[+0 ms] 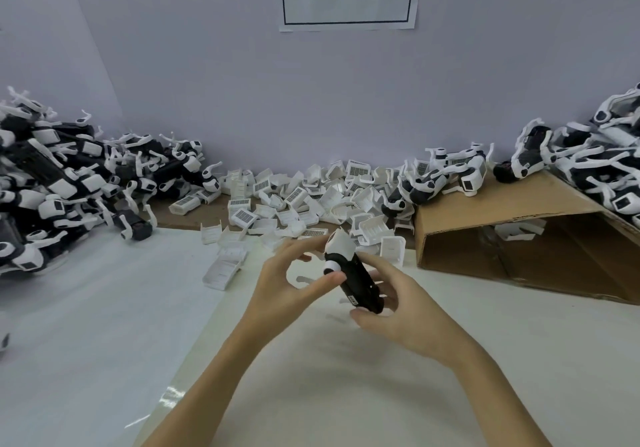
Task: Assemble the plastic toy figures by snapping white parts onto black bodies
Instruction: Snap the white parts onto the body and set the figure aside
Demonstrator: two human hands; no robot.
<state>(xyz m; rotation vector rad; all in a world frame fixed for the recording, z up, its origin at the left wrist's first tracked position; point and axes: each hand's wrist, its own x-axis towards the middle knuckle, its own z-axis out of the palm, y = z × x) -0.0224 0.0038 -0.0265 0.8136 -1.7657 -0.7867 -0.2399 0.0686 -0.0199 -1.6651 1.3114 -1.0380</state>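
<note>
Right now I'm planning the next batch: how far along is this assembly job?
Done, it seems: piles of black-and-white figures at left and right. In hand: the left hand and right hand hold a black body with a white part at its top; whether it is snapped home I cannot tell. Left: a heap of loose white parts along the wall.

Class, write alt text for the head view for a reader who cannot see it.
Two hands, left hand and right hand, hold a black toy body with a white part on top, above a white table. Loose white parts lie behind.
</note>
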